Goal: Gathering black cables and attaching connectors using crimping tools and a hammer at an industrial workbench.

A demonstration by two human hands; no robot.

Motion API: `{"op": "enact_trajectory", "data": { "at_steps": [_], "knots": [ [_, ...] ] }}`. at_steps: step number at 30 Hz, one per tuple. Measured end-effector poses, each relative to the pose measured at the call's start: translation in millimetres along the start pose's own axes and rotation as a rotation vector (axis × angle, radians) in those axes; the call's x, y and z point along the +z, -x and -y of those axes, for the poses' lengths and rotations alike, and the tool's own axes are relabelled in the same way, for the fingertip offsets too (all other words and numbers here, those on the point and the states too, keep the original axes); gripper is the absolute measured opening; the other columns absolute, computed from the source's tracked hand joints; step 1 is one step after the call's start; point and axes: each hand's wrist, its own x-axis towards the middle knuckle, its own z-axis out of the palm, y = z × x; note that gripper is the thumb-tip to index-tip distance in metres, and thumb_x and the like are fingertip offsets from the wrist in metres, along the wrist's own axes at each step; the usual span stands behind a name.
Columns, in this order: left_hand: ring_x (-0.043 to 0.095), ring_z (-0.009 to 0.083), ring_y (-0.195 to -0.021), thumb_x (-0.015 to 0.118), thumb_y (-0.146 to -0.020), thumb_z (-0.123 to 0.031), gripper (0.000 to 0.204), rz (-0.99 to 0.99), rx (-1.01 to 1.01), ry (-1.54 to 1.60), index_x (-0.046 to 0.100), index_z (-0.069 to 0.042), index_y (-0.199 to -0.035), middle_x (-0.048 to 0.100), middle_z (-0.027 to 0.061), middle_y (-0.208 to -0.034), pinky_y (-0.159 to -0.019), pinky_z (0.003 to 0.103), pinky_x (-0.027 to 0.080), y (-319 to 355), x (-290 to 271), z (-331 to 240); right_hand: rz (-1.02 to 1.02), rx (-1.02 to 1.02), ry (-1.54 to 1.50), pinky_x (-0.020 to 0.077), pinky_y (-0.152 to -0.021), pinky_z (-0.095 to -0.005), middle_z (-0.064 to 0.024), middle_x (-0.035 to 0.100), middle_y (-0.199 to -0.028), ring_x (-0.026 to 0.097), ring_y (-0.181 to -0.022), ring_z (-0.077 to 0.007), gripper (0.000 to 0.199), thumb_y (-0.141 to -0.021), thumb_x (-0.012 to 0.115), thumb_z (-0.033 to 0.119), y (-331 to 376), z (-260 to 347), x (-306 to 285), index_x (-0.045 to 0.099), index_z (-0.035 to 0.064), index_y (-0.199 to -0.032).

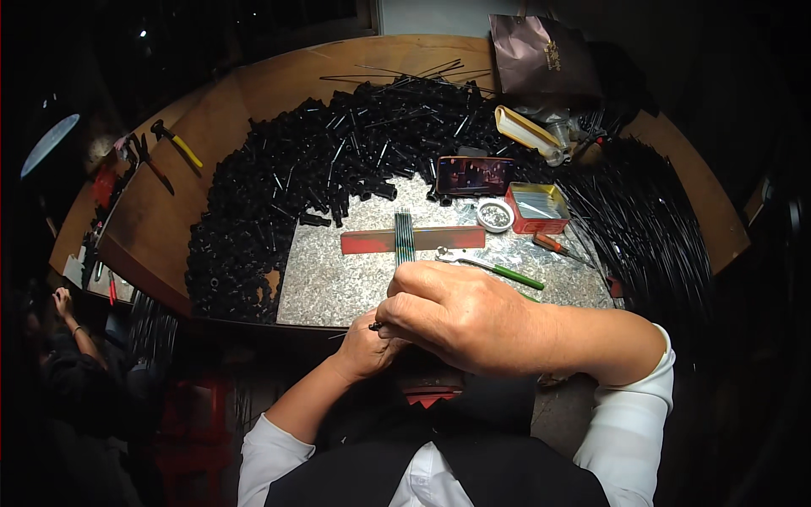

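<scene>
My two hands meet just off the near edge of the stone slab. My right hand (460, 311) is closed with its back upward, reaching across over the left. Between its fingers and the left hand shows the end of a small black part (377, 326). My left hand (365, 348) is closed below it, its fingers partly covered by the right hand. A short length of thin rod (337, 336) sticks out to its left. Just beyond the hands, a row of thin dark rods (405, 233) lies across a worn red bar (365, 242).
Black tubular parts (338, 139) pile up behind and left. Green-handled pliers (498, 269), a screwdriver (551, 244), a white dish (495, 215), a red tin (539, 208) and a phone (475, 176) sit right. Long black rods (646, 220) lie far right. Another person's hand (63, 302) shows left.
</scene>
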Motion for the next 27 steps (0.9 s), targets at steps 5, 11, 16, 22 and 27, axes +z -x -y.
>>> {"op": "enact_trajectory", "data": {
  "at_steps": [5,11,16,22,27],
  "knots": [
    [0.063,0.0309,-0.092,0.062,-0.088,-0.024,0.018,-0.002,-0.002,-0.020,0.065,-0.008,-0.096,0.064,0.0129,-0.099,-0.077,0.038,0.051,3.6,0.0,0.0,-0.016,0.008,-0.014,0.0466,-0.063,-0.0355,-0.0110,0.049,-0.080,0.056,-0.072,-0.0275,0.017,-0.078,0.063,0.010,-3.9,-0.8,2.4,0.055,0.0015,-0.091],
    [0.057,0.0331,-0.104,0.063,-0.082,-0.045,0.046,0.247,-0.058,-0.248,0.060,-0.011,-0.112,0.062,0.0106,-0.110,-0.091,0.043,0.045,-7.7,-8.8,-0.5,-0.022,0.002,0.012,0.0458,-0.058,-0.0363,-0.0114,0.049,-0.077,0.055,-0.068,-0.0283,0.015,-0.079,0.064,0.009,-8.7,-4.1,0.7,0.053,0.0018,-0.085],
    [0.026,0.0368,-0.136,0.074,-0.065,-0.054,0.088,0.412,0.072,-0.451,0.044,-0.010,-0.135,0.035,0.0170,-0.142,-0.111,0.053,0.020,-30.0,-15.2,-15.8,-0.133,0.005,0.004,0.0448,-0.050,-0.0312,-0.0087,0.052,-0.070,0.058,-0.061,-0.0215,0.014,-0.075,0.070,0.000,-23.5,-1.2,-39.6,0.056,0.0005,-0.079],
    [0.059,0.0340,-0.096,0.076,-0.072,-0.033,0.043,0.221,0.130,-0.267,0.061,-0.009,-0.105,0.062,0.0138,-0.104,-0.084,0.041,0.047,-86.5,-44.1,-58.5,-0.244,0.283,0.086,0.0518,-0.064,-0.0271,-0.0109,0.064,-0.083,0.065,-0.075,-0.0187,0.018,-0.077,0.069,-0.001,-59.4,29.2,-113.3,0.063,-0.0032,-0.093],
    [0.062,0.0278,-0.065,0.070,-0.082,-0.022,0.021,0.251,0.120,-0.130,0.063,-0.005,-0.091,0.063,0.0113,-0.073,-0.061,0.032,0.050,-108.8,-55.9,-81.4,-0.293,0.315,0.367,0.0415,-0.052,-0.0241,-0.0070,0.065,-0.076,0.055,-0.060,-0.0116,0.021,-0.082,0.064,0.017,-79.5,22.7,-137.6,0.066,0.0031,-0.097]
  ]
}}
